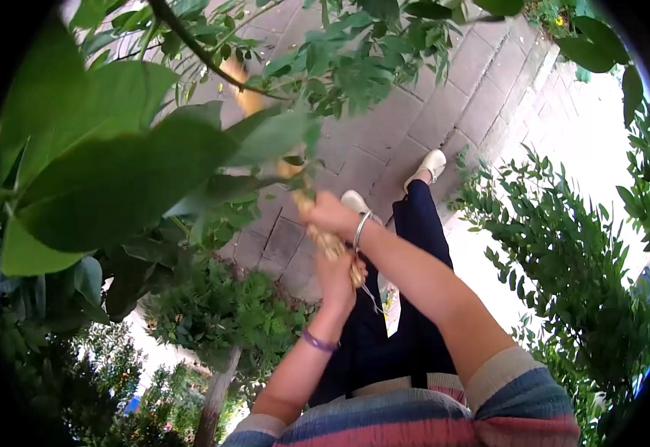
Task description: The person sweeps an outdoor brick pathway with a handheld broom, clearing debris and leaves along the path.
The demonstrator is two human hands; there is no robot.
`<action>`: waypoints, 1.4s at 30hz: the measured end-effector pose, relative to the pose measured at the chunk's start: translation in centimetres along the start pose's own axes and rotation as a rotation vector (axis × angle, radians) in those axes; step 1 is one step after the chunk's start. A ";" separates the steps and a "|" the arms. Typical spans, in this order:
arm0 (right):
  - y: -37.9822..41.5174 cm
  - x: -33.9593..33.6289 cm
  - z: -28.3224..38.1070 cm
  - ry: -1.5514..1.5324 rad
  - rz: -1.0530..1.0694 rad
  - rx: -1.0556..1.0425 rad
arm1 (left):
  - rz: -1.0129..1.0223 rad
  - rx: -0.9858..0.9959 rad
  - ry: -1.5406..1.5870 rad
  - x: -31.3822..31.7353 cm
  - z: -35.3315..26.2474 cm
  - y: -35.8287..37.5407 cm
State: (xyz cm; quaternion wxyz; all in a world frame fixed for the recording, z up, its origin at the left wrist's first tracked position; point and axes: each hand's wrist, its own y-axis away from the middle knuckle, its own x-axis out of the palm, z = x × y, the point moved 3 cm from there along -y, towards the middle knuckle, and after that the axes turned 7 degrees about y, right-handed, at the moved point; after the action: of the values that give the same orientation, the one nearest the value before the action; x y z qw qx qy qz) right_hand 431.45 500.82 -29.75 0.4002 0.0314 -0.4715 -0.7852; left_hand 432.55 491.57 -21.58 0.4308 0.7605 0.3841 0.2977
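Both hands are wrapped round a long, straw-coloured, knobby stick [325, 240] that slants away to the upper left. My left hand [335, 281] is closed low on it, close to the near end, where a thin white cord hangs. Farther up, my right hand [330, 215] grips the same stick. Green leaves [153, 164] cross in front of the stick's upper stretch and hide parts of it. Its far end looks blurred, so I cannot make out its shape. A purple bangle is on my left wrist and a silver one on my right.
Leafy branches [209, 59] hang close in front at the upper left. Grey paving [366, 160] lies below, with my light shoes on it. Shrubs [556, 238] stand to the right, and low plants [220, 309] grow around a thin trunk [219, 395] at the lower left.
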 end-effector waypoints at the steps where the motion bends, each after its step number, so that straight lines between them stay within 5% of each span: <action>1: -0.2 1.3 -1.3 0.022 0.069 0.038 | -0.082 0.039 0.019 -0.3 0.4 0.6; 3: -1.1 2.9 -2.6 -0.010 0.224 0.165 | -0.095 -0.049 0.121 -0.9 0.4 -0.7; 6: -6.9 2.4 -4.4 0.173 0.152 0.115 | -0.081 -0.164 0.317 -1.2 -0.8 -4.6; 10: -11.2 -4.8 4.3 0.496 -0.123 -0.058 | 0.188 -0.111 0.219 3.7 -5.1 -11.0; 11: -17.7 -5.6 3.1 0.720 -0.239 -0.448 | 0.258 -0.143 0.235 4.5 -6.2 -12.9; 13: -15.5 -7.6 9.6 1.040 -0.273 -0.513 | 0.360 -0.128 0.234 5.2 -8.6 -14.8; 16: -12.4 -8.4 10.4 0.272 -0.250 -0.281 | 0.400 -0.027 0.073 6.5 -9.8 -13.2; 18: -7.9 -7.7 8.1 0.032 -0.244 -0.131 | 0.290 -0.002 0.084 7.1 -6.2 -9.3; 20: -2.7 -8.4 4.6 0.476 -0.195 -0.177 | 0.287 -0.046 0.198 8.0 -1.9 -4.0; 22: 4.0 -8.3 -0.1 0.186 -0.018 0.034 | 0.339 -0.211 0.232 8.2 3.2 0.8; 24: 10.2 -9.3 -2.3 0.395 -0.069 0.109 | 0.355 -0.405 0.334 7.6 8.4 5.2; 29: 18.8 -13.3 -8.7 0.215 -0.086 0.426 | 0.441 -0.712 0.385 9.9 14.0 10.9; 35: 23.6 -16.9 -9.9 -0.185 -0.261 0.375 | 0.509 -0.883 0.008 13.5 14.7 12.4; 42: 29.0 -23.0 -8.8 -0.540 -0.476 0.158 | 0.601 -0.785 -0.299 19.8 17.0 13.6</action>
State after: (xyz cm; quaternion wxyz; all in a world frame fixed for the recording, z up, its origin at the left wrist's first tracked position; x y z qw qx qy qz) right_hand 468.19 502.81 -19.96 0.0640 -0.0374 -0.5988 -0.7974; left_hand 460.82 496.44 -14.81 0.6295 0.6523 -0.0577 0.4181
